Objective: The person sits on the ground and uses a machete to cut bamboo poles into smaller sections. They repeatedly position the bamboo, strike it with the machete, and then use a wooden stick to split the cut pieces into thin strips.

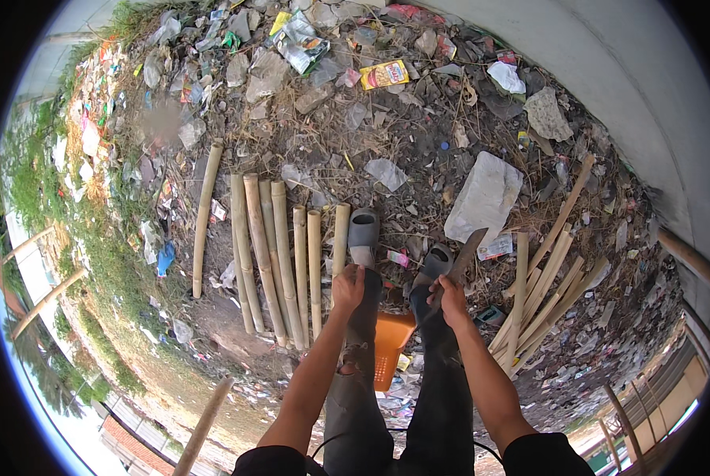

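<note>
My left hand (348, 289) is closed around the lower part of a short bamboo pole (340, 234), whose cut top points away from me beside my left shoe (363, 228). In my right hand (448, 301) is a machete (470, 252); its dark blade slants up and to the right, above my right shoe (436, 260). To the left of the held pole, several whole bamboo poles (285, 254) lie roughly side by side on the ground. On the right is a spread bundle of split bamboo strips (533, 305).
A pale stone block (486, 197) lies just beyond the machete. An orange plastic stool or crate (393, 345) shows between my legs. Litter and rubble cover the ground, with a smaller rock (548, 115) near the grey wall (625, 71). Green plants (41, 182) grow at far left.
</note>
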A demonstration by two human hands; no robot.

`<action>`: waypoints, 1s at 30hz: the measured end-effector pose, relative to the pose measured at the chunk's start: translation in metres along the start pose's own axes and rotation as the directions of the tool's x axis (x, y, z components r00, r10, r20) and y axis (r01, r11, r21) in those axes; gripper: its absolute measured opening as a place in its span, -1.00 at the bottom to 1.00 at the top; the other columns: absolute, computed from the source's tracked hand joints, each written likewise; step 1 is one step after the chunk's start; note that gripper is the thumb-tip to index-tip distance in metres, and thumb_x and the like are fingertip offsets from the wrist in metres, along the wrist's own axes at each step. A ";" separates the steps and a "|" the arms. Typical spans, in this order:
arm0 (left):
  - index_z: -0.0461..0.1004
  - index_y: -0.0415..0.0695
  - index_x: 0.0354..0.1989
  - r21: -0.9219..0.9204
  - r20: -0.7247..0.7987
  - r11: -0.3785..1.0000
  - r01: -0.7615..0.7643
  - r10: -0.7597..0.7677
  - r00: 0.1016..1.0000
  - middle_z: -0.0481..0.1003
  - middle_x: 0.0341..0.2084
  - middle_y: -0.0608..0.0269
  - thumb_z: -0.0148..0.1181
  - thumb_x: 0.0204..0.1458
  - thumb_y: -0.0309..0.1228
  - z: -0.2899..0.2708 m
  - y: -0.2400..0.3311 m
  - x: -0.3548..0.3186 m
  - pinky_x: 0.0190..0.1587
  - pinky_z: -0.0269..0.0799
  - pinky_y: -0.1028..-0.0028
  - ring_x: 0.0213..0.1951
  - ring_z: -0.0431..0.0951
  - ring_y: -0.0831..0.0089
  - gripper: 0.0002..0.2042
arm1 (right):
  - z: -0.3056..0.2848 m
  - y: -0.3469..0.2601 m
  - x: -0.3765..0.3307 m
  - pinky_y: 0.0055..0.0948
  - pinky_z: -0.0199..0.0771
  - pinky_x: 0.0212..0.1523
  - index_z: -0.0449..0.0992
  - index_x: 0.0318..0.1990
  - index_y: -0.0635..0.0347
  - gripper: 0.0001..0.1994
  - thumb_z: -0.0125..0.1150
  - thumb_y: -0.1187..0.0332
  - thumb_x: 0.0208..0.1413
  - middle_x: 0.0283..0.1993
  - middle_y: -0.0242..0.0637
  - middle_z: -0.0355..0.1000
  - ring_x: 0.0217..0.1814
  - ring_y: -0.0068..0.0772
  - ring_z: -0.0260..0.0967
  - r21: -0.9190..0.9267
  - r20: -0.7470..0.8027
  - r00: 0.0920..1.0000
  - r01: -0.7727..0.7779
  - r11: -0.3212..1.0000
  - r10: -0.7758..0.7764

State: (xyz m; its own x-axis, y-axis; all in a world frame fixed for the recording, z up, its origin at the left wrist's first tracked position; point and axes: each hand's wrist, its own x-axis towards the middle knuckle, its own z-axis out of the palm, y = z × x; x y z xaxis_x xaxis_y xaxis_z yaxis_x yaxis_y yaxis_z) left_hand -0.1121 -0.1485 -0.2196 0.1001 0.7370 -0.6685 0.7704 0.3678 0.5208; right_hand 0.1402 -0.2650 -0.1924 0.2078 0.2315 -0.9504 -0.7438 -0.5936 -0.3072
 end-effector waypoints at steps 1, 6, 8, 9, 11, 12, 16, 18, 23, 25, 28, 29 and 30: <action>0.59 -0.24 -0.17 0.009 -0.049 0.997 0.080 -0.080 0.996 0.65 -0.26 -0.10 0.14 0.24 -0.17 -0.005 -0.019 0.027 -0.10 0.54 0.13 -0.10 0.64 0.00 -0.68 | 0.002 0.006 0.007 -0.32 0.49 -0.52 0.45 -0.24 0.20 -0.78 0.09 0.24 0.37 -0.43 -0.25 0.48 -0.62 -0.32 0.41 0.024 -0.026 1.000 -0.004 1.000 0.005; 0.27 -0.12 0.29 0.292 -0.098 0.931 0.218 -0.198 0.975 0.58 0.03 -0.10 0.31 0.05 -0.23 0.010 -0.129 0.148 0.10 0.49 0.04 0.05 0.58 -0.06 -0.37 | 0.031 0.051 0.033 -0.34 0.49 -0.51 0.45 -0.26 0.19 -0.79 0.11 0.24 0.35 -0.43 -0.26 0.47 -0.61 -0.34 0.39 0.091 -0.082 0.996 0.035 0.995 -0.028; 0.17 -0.09 0.36 0.368 -0.091 0.893 0.258 -0.242 0.966 0.48 0.15 -0.07 0.36 -0.03 -0.30 0.028 -0.139 0.181 0.17 0.47 0.06 0.18 0.49 -0.05 -0.26 | 0.041 0.073 0.039 -0.35 0.48 -0.51 0.45 -0.26 0.19 -0.78 0.13 0.23 0.34 -0.43 -0.26 0.47 -0.59 -0.37 0.41 0.070 -0.120 0.992 0.054 0.996 -0.045; 0.18 -0.09 0.35 0.399 -0.029 0.854 0.334 -0.352 0.936 0.44 0.18 -0.08 0.37 -0.05 -0.31 0.033 -0.120 0.199 0.19 0.46 0.06 0.23 0.44 -0.05 -0.26 | 0.045 0.082 0.043 -0.36 0.47 -0.51 0.45 -0.26 0.19 -0.78 0.14 0.22 0.33 -0.44 -0.27 0.47 -0.59 -0.39 0.42 0.074 -0.156 0.986 0.064 0.995 -0.052; 0.19 -0.10 0.33 0.430 -0.030 0.865 0.257 -0.271 0.962 0.42 0.20 -0.11 0.35 -0.04 -0.33 0.049 -0.158 0.218 0.20 0.45 0.04 0.25 0.41 -0.05 -0.28 | 0.068 0.070 0.036 -0.38 0.46 -0.52 0.46 -0.25 0.20 -0.76 0.15 0.20 0.33 -0.44 -0.28 0.47 -0.58 -0.42 0.43 0.074 -0.088 0.996 0.036 0.997 -0.029; 0.20 -0.11 0.31 0.455 -0.018 0.851 0.264 -0.287 0.958 0.44 0.17 -0.11 0.32 -0.03 -0.36 0.061 -0.153 0.226 0.19 0.46 0.03 0.24 0.43 -0.05 -0.32 | 0.074 0.064 0.040 -0.40 0.46 -0.52 0.47 -0.25 0.21 -0.75 0.15 0.19 0.33 -0.44 -0.28 0.47 -0.58 -0.43 0.43 0.086 -0.068 0.997 0.036 0.996 -0.030; 0.24 -0.16 0.22 0.440 -0.142 0.825 0.355 -0.326 0.934 0.46 0.08 -0.12 0.30 -0.01 -0.37 0.084 -0.153 0.244 0.17 0.47 0.07 0.15 0.48 -0.08 -0.41 | 0.072 0.053 0.044 -0.49 0.42 -0.51 0.48 -0.24 0.24 -0.68 0.10 0.13 0.38 -0.43 -0.29 0.50 -0.55 -0.51 0.45 -0.131 -0.003 0.998 0.057 0.990 -0.058; 0.26 -0.21 0.18 0.421 -0.208 0.892 0.163 -0.080 0.975 0.48 -0.01 -0.18 0.42 -0.12 -0.33 0.080 -0.178 0.232 0.09 0.50 0.04 0.02 0.53 -0.16 -0.33 | 0.067 0.049 0.042 -0.49 0.41 -0.51 0.49 -0.25 0.25 -0.67 0.09 0.13 0.39 -0.42 -0.29 0.51 -0.56 -0.51 0.45 -0.156 -0.007 0.998 0.066 0.986 -0.068; 0.33 -0.30 0.11 0.342 -0.129 0.940 -0.002 0.049 0.990 0.50 -0.07 -0.22 0.57 -0.29 -0.32 0.011 -0.100 0.177 -0.01 0.51 0.03 -0.04 0.56 -0.15 -0.26 | 0.045 0.082 0.036 -0.44 0.45 -0.47 0.48 -0.27 0.22 -0.73 0.13 0.19 0.37 -0.45 -0.31 0.50 -0.52 -0.51 0.45 -0.176 -0.089 0.992 0.068 0.982 -0.085; 0.35 -0.33 0.09 0.213 -0.202 0.967 -0.142 0.186 0.962 0.54 -0.12 -0.21 0.56 -0.28 -0.35 -0.025 -0.080 0.136 -0.06 0.53 0.06 -0.10 0.60 -0.14 -0.29 | 0.035 0.097 0.025 -0.44 0.44 -0.45 0.49 -0.29 0.25 -0.71 0.13 0.19 0.37 -0.45 -0.32 0.52 -0.51 -0.52 0.45 -0.296 -0.080 0.985 0.124 0.947 -0.154; 0.43 -0.29 -0.05 0.045 -0.151 0.959 -0.279 0.283 0.947 0.62 -0.40 -0.03 0.52 -0.15 -0.37 -0.091 0.021 0.075 -0.26 0.58 0.24 -0.36 0.67 0.07 -0.49 | 0.026 0.108 0.007 -0.45 0.43 -0.41 0.51 -0.33 0.29 -0.67 0.12 0.19 0.38 -0.47 -0.33 0.53 -0.47 -0.52 0.46 -0.346 -0.078 0.958 0.232 0.909 -0.275; 0.46 -0.28 -0.11 0.006 -0.149 0.956 -0.293 0.291 0.945 0.61 -0.41 -0.02 0.52 -0.14 -0.35 -0.113 0.055 0.055 -0.27 0.58 0.25 -0.38 0.67 0.11 -0.54 | 0.023 0.100 -0.004 -0.44 0.42 -0.39 0.51 -0.34 0.30 -0.67 0.11 0.19 0.38 -0.48 -0.32 0.53 -0.45 -0.51 0.47 -0.382 -0.053 0.972 0.194 0.904 -0.231; 0.50 -0.24 -0.22 -0.003 -0.135 0.945 -0.327 0.323 0.937 0.59 -0.47 0.05 0.52 -0.11 -0.33 -0.135 0.078 0.037 -0.32 0.57 0.28 -0.43 0.65 0.17 -0.63 | 0.020 0.089 -0.017 -0.42 0.42 -0.37 0.51 -0.34 0.31 -0.66 0.11 0.19 0.38 -0.48 -0.31 0.53 -0.44 -0.51 0.48 -0.425 -0.020 0.983 0.159 0.891 -0.185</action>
State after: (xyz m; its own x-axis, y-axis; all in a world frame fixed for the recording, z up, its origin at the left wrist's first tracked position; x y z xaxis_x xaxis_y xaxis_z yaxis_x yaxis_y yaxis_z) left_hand -0.1335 -0.0156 -0.1323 0.2578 0.8857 -0.3861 0.6937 0.1084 0.7120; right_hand 0.0578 -0.3070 -0.2030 0.3541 0.3220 -0.8780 -0.3600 -0.8195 -0.4458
